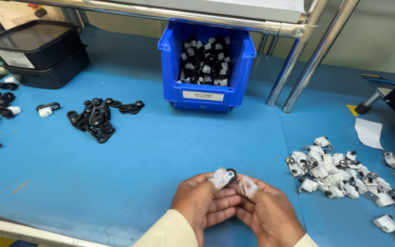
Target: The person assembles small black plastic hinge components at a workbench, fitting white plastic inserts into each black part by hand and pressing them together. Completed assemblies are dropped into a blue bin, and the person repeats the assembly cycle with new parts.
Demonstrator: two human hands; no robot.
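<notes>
Blue bench (161, 151), blue bin (206, 64) at the back. I see my left hand (204, 201) and right hand (266, 210) together low at centre, taped fingertips (219, 177) pinching a small black clip (230, 174) between them. Black clips (94, 118) lie left, white parts (339, 176) right.

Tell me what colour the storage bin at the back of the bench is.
The storage bin is bright blue, seen in the head view.
</notes>
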